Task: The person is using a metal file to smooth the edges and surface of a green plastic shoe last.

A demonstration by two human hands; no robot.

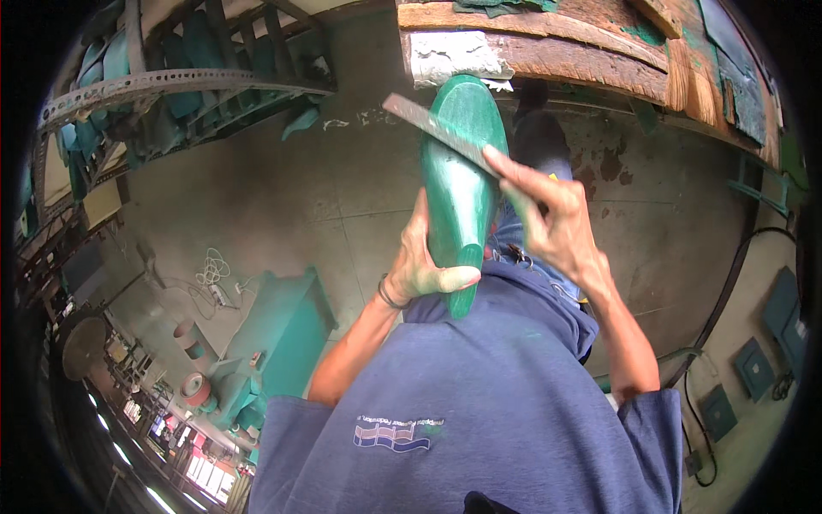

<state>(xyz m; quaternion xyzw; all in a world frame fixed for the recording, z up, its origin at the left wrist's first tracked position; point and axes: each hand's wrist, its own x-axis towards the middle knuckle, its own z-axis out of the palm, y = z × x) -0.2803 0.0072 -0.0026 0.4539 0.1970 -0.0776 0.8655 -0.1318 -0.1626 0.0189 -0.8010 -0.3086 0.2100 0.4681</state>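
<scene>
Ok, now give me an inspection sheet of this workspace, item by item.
Surface: worn wooden bench, a white covering on its near edge.
Job's things: green foot-shaped form, its far end at the white covering; flat file lying across it at a slant.
Clutter: green scrap on the bench.
Hands: left hand grips the form's near end; right hand holds the file's near end.
Cables: white cord tangled on the floor at left; black cable or hose at right.
Surroundings: metal rack holding green pieces; green machine at left.
</scene>
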